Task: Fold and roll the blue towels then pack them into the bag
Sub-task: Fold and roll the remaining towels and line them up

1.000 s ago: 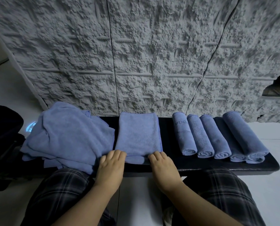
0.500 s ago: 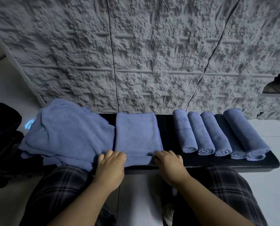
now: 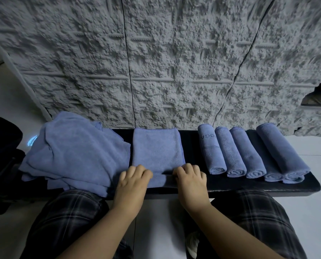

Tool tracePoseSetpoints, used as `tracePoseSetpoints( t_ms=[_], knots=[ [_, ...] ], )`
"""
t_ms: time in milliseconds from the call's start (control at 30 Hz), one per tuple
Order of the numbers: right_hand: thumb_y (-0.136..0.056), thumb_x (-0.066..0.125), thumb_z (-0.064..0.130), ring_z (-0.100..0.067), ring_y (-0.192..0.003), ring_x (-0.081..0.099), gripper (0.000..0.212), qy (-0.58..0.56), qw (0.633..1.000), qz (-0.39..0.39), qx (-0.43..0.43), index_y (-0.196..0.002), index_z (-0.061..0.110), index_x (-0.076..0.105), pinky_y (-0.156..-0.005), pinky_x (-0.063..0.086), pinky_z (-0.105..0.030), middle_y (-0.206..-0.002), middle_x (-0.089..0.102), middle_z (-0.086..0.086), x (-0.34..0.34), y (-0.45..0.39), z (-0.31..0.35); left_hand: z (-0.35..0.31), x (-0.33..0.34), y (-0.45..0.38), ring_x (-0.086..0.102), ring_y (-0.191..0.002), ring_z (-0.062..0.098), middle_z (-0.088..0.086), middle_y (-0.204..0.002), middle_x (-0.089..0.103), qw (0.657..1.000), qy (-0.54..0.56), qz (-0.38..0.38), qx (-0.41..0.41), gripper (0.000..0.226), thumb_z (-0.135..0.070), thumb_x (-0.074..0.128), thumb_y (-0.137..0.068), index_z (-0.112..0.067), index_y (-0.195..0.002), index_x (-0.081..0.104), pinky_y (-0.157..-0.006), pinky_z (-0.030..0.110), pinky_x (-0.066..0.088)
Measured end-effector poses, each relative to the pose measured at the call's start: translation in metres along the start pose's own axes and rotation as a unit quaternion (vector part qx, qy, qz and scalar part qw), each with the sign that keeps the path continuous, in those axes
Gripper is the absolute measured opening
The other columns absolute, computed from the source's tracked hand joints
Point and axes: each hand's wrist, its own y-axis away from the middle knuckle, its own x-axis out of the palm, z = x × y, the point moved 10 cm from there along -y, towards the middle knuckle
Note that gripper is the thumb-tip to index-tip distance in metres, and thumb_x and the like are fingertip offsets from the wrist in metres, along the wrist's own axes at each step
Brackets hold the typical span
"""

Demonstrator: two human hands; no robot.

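The fingers (image 3: 188,168) of the right hand (image 3: 192,181) and those of the left hand (image 3: 132,181) are curled over the near edge of the folded towel (image 3: 156,149), gripping a short rolled lip of cloth at that end. The towel is a blue rectangle of soft, nappy pile with a stitched hem, lying flat in the middle of the counter (image 3: 240,185), its long axis running from the person toward the wall (image 3: 156,62). Just beside it on the left sits a rumpled pile of towels (image 3: 72,152) of the same blue cloth, its folds loose and overhanging the counter's near edge. To the right, apart from the folded towel, lie the rolled towels (image 3: 236,152), tight cylinders side by side with their spiral ends facing the person and their long axes pointing toward the wall; the rightmost rests on top of another. The counter is a dark, smooth, padded slab. The wall behind is grey, rough and pitted, split by thin dark seams. Plaid trousers (image 3: 62,221) cover both knees below.
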Motion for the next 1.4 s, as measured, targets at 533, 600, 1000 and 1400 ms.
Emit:
tracePoseSetpoints(
  t_ms=[533, 600, 1000, 1400],
  knots=[
    [-0.067, 0.038, 0.017, -0.018, -0.077, 0.049, 0.035, -0.021, 0.995, 0.027, -0.092, -0.092, 0.014, 0.063, -0.064, 0.048, -0.026, -0.087, 0.058, -0.001, 0.009, 0.002, 0.023, 0.0, 0.016, 0.009, 0.052, -0.082, 0.019, -0.005, -0.089, 0.057, 1.0, 0.004, 0.01, 0.01, 0.053, -0.007, 0.08, -0.06, -0.022, -0.101, 0.049, -0.072, 0.031, 0.034],
    [-0.068, 0.039, 0.017, -0.018, -0.077, 0.05, 0.036, -0.018, 0.995, 0.038, -0.093, -0.094, 0.015, 0.064, -0.065, 0.047, -0.025, -0.088, 0.059, 0.0, 0.009, -0.001, 0.021, 0.003, 0.018, 0.008, 0.053, -0.084, 0.018, -0.006, -0.091, 0.058, 1.0, 0.013, 0.017, 0.01, 0.056, -0.006, 0.08, -0.058, -0.022, -0.102, 0.05, -0.073, 0.029, 0.033],
    [-0.1, 0.035, 0.026, -0.02, -0.1, 0.049, 0.016, -0.151, 0.976, 0.155, -0.022, -0.109, 0.021, 0.047, -0.08, 0.024, -0.034, -0.11, 0.057, 0.001, 0.022, -0.003, -0.004, 0.017, 0.017, 0.007, 0.057, -0.065, 0.013, -0.014, -0.072, 0.059, 0.999, 0.045, 0.018, 0.007, 0.026, -0.017, 0.069, -0.077, -0.03, -0.092, 0.053, -0.059, 0.025, 0.037],
    [-0.084, 0.066, 0.028, -0.027, -0.087, 0.05, 0.013, -0.023, 0.999, 0.025, 0.031, -0.09, 0.018, 0.061, -0.069, 0.034, -0.036, -0.095, 0.052, -0.004, -0.002, -0.007, -0.01, 0.039, 0.007, 0.003, 0.053, -0.077, 0.024, -0.003, -0.085, 0.054, 0.989, 0.071, 0.004, -0.127, 0.023, -0.019, 0.072, -0.075, -0.026, -0.083, 0.052, -0.065, 0.039, 0.041]
  ],
)
